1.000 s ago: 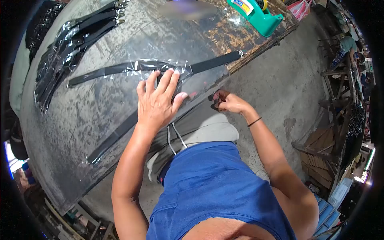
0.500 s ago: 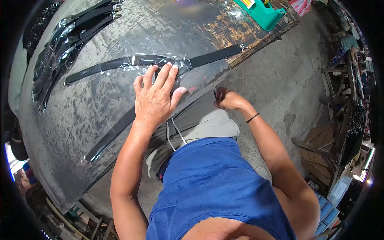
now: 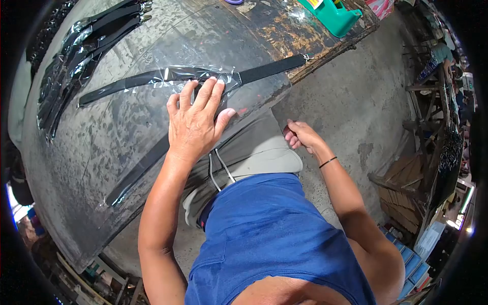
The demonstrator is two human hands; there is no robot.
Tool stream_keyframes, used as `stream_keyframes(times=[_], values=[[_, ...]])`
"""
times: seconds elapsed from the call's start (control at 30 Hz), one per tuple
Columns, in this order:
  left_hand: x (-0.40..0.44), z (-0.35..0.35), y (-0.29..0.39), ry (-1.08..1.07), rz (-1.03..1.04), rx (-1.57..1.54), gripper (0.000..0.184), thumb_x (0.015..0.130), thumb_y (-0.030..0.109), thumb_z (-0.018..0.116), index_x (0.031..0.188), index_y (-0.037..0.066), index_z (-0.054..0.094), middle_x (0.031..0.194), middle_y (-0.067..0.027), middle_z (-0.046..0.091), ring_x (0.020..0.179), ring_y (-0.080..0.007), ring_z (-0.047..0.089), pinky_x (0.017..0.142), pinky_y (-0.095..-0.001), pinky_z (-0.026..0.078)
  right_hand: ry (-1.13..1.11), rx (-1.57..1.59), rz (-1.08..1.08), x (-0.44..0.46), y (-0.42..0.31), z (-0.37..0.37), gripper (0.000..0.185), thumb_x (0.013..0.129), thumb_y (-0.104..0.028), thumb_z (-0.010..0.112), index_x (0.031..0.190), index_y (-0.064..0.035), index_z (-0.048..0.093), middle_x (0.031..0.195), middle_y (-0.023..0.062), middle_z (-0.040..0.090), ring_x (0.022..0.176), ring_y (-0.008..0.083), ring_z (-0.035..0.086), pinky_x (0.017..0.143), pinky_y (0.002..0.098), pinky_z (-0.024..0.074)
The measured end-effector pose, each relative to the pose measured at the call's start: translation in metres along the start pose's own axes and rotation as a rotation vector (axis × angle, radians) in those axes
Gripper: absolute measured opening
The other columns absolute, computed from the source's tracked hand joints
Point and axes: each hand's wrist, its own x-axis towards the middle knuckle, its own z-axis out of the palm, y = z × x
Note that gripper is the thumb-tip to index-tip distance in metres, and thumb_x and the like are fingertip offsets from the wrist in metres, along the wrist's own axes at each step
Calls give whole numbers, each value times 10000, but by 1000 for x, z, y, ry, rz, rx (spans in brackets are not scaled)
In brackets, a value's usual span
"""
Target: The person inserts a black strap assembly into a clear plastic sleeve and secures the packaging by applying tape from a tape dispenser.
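Observation:
My left hand [image 3: 193, 119] lies palm down on the table, fingers spread, its fingertips on a clear plastic sleeve around a black elastic strap [image 3: 129, 83]. The strap's bare right end [image 3: 272, 69] sticks out of the sleeve and ends in a metal clip [image 3: 305, 57] at the table's edge. Another black length [image 3: 140, 162] in clear plastic runs down the table's near side, partly behind my left forearm. My right hand [image 3: 303, 136] hangs past the table edge beside my trouser leg, fingers loosely curled and apart, with nothing visible in them.
Several plastic-wrapped black straps with metal clips [image 3: 84, 61] lie in a pile on the table's far left. A green tape dispenser [image 3: 338, 19] stands at the far right corner by a purple ring [image 3: 234, 1]. Wooden racks and cartons [image 3: 399, 193] line the right side.
My right hand has moved slightly right and down, away from the table edge, and its fingers have loosened. My left hand stays on the sleeve. The view has shifted a little.

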Motion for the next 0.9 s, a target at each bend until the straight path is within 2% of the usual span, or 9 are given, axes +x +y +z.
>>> stream_keyframes(times=[0.1, 0.3, 0.37, 0.4, 0.47, 0.5, 0.57, 0.73, 0.9], values=[[0, -1, 1, -10, -2, 8, 562, 927, 478, 602, 1371, 137, 552, 1416, -10, 517, 1288, -283, 425, 1029, -489, 312, 9, 93, -17, -10, 4, 7, 478, 1020, -494, 515, 960, -28, 604, 741, 10, 597, 569, 71, 562, 478, 214, 470], [0, 0, 0, -16, -4, 22, 565, 937, 491, 583, 1377, 137, 549, 1420, -11, 513, 1292, -283, 424, 1034, -490, 310, 82, -42, -87, -17, -8, 27, 530, 955, -547, 593, 984, -19, 624, 779, -17, 536, 625, 56, 490, 507, 206, 412], [0, 0, 0, -11, -3, 21, 564, 938, 493, 581, 1374, 137, 552, 1420, -12, 514, 1294, -284, 424, 1034, -489, 310, 124, -25, -71, -21, -17, 32, 444, 928, -448, 668, 969, -7, 646, 790, -10, 555, 650, 52, 487, 505, 212, 392], [0, 0, 0, -5, -1, 19, 560, 938, 492, 582, 1370, 136, 556, 1419, -13, 515, 1295, -284, 424, 1033, -486, 311, 123, -26, -72, -19, -16, 32, 444, 928, -448, 668, 969, -7, 646, 790, -10, 555, 650, 52, 487, 505, 212, 392], [0, -1, 1, 1, -1, 18, 557, 938, 490, 584, 1366, 135, 561, 1418, -14, 516, 1296, -285, 423, 1032, -483, 312, 85, -52, -158, -11, -10, 33, 301, 899, -282, 704, 954, 10, 661, 797, 8, 595, 674, 64, 505, 534, 233, 412], [0, -1, 1, -16, -10, 14, 558, 934, 476, 595, 1380, 143, 557, 1432, -16, 519, 1301, -284, 425, 1048, -475, 302, 84, -53, -157, -11, -9, 34, 301, 899, -282, 704, 954, 10, 661, 797, 8, 595, 674, 64, 505, 534, 233, 412], [-1, -1, 1, -32, -23, 11, 561, 930, 462, 606, 1394, 151, 553, 1445, -19, 522, 1306, -283, 427, 1064, -467, 291, 133, 10, -208, -11, -7, 37, 207, 877, -171, 696, 942, 25, 673, 797, 15, 618, 692, 80, 526, 580, 258, 440], [-1, 1, 0, -17, -18, 7, 552, 925, 456, 612, 1382, 151, 560, 1431, -23, 528, 1290, -280, 434, 1047, -464, 304, 248, -154, -410, -12, -5, 22, 161, 901, -154, 667, 927, 5, 659, 793, 4, 607, 696, 83, 521, 632, 262, 452], [-1, -2, 0, 11, -18, -34, 576, 893, 457, 640, 1370, 144, 561, 1401, -21, 538, 1280, -277, 432, 1028, -473, 318, 111, -352, -702, -84, -98, 16, 135, 920, -147, 658, 907, -19, 615, 786, -11, 560, 742, 81, 500, 658, 259, 435]])
